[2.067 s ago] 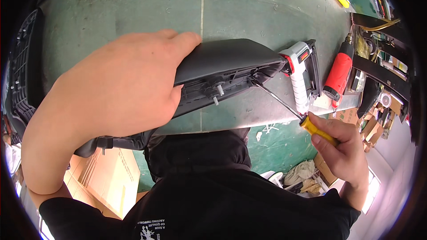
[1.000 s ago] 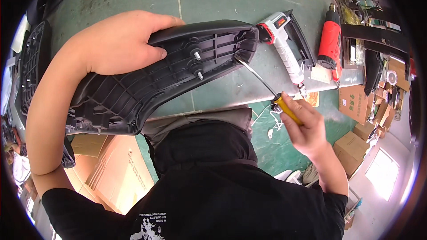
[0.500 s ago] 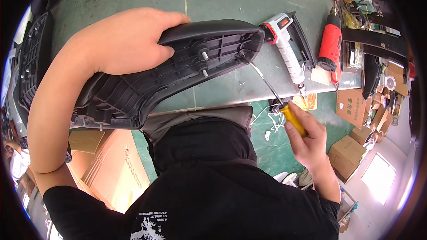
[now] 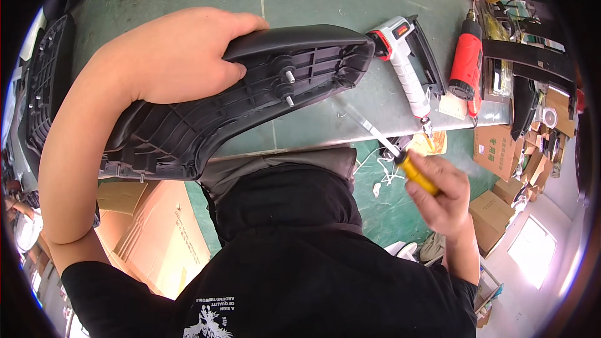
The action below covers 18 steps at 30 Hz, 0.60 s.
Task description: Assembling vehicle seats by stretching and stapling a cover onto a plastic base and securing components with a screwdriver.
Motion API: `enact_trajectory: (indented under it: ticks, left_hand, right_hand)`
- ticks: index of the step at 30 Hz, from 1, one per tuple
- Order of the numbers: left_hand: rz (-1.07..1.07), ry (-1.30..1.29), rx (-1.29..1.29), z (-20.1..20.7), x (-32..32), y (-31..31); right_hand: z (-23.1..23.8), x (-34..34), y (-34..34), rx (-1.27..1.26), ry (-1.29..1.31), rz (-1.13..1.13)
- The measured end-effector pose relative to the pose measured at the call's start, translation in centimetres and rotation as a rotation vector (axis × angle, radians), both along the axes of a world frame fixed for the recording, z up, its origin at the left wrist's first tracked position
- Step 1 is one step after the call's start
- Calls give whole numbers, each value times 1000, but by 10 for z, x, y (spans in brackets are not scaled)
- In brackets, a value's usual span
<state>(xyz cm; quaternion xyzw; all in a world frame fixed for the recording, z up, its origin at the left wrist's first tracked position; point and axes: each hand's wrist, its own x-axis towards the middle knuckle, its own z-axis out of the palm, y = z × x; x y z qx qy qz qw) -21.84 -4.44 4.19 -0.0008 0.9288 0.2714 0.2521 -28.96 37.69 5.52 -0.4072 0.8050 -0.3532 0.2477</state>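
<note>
My left hand (image 4: 188, 56) is closed over the top edge of a black padded seat part (image 4: 313, 75), its thumb on the ribbed plastic underside. That part is curved, with a dark cover folded round its rim and two threaded studs in round mounts facing me. In my right hand (image 4: 441, 191), at the right, is a screwdriver (image 4: 410, 166) held by its yellow handle. Its shaft is smeared by motion and points up and left, with the tip apart from the seat part's lower right corner.
A grey and red staple gun (image 4: 407, 66) lies beside the part's right end on the green worktable (image 4: 313, 0). Farther right is a red heat gun (image 4: 466, 56). Another ribbed black part (image 4: 50, 81) stands at left. Cardboard boxes (image 4: 494, 213) and white cords (image 4: 385, 169) lie below.
The screwdriver's tip has come off the seat part's corner. My right hand has drawn back slightly right and down, while my left hand stays almost still on the seat part.
</note>
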Motion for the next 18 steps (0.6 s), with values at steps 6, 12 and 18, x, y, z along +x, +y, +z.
enact_trajectory:
  ticks: [6,12,18]
  left_hand:
    - [-2,-6,-4,2,-3,2]
    - [-2,25,-18,-1,2,4]
    - [3,8,-5,2,0,3]
  right_hand:
    - [-4,-2,-3,197,237,-98]
    - [-13,4,-12,237,277,-80]
    - [-32,13,-6,155,319,-58]
